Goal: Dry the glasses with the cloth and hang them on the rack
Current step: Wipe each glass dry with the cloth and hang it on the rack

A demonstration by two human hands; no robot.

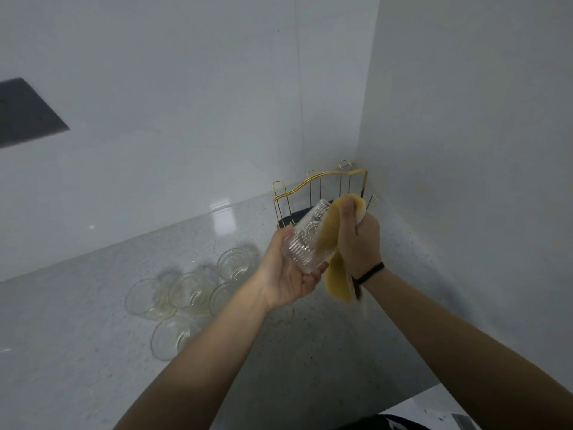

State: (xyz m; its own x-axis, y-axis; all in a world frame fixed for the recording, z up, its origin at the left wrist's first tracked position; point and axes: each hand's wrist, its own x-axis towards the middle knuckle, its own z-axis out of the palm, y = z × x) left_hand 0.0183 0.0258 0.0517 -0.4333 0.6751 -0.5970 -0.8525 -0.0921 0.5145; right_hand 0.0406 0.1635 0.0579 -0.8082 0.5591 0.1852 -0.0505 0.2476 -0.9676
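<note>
The drying step is judged to be in hand. A ribbed glass [305, 243] is held tilted above the counter [77, 336] by the left hand [288, 274], whose fingers are curled round its lower part. The yellow cloth [333, 240] is gripped by the right hand [359, 240] and pressed against the side of the glass — one end is bunched under the thumb, the other hangs loose below the wrist.

The gold wire rack [322, 187] stands in the corner just behind both hands; no glass is seen hung on it. For the next move, the glass would have to be turned mouth-down and lowered over one upright prong, with the cloth drawn clear first.

Five further glasses [189, 293] are noted clustered on the counter to the left, well apart from the rack — none obstructs the approach. The loose cloth end could snag a prong. A dark wristband [369, 273] is worn on the right wrist.
</note>
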